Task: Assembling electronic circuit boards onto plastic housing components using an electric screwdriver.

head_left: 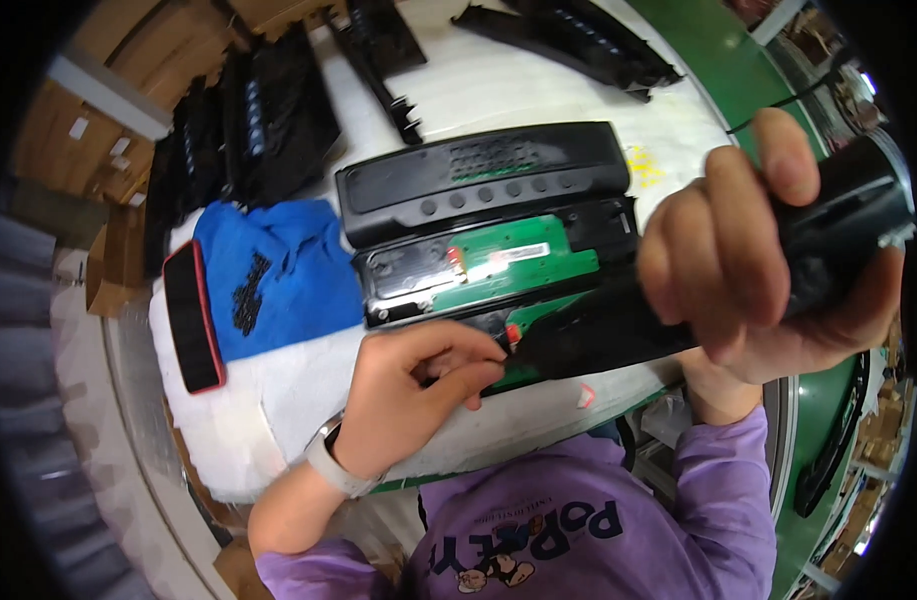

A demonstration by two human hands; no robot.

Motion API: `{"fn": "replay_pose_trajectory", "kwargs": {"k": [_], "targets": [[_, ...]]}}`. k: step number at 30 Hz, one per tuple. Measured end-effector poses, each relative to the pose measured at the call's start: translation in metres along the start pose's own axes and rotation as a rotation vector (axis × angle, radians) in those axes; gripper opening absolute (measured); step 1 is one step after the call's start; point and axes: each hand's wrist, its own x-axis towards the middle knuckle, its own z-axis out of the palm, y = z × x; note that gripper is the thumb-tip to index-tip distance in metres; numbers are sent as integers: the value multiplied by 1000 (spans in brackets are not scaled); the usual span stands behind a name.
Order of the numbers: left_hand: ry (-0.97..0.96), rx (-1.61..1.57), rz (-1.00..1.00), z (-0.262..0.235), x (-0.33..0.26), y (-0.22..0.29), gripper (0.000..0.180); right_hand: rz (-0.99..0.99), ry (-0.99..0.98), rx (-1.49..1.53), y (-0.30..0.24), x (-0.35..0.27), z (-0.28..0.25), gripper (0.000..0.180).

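Observation:
My right hand is wrapped round a thick black electric screwdriver, raised close to the camera and slanting down to the left. My left hand is closed in a pinch by the tool's narrow end; what lies between its fingertips is too small to make out. Under the tool, a second green circuit board in a black housing is partly hidden. Just beyond it lies a black housing with a green circuit board. Farther back rests a black panel with round buttons.
Left of the housings, small black screws lie heaped on a blue cloth. A red-edged phone sits beside it. Several black plastic parts cover the far left, and more lie at the far right of the white padded table.

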Motion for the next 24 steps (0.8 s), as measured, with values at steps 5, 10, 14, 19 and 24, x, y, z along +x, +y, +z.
{"fn": "replay_pose_trajectory", "kwargs": {"k": [5,10,14,19,24], "targets": [[44,13,-21,-2,-4,-6,11,-98,-15,140,31,2,-12,59],[42,32,-11,2,-4,-1,11,-142,219,165,24,-1,3,33],[58,-57,5,0,0,-3,9,-214,244,163,23,-2,3,32],[83,-66,17,-2,-1,-4,8,-252,172,176,20,0,-3,32],[66,-64,-3,-2,1,-4,8,-179,109,80,20,-4,-9,56]]}}
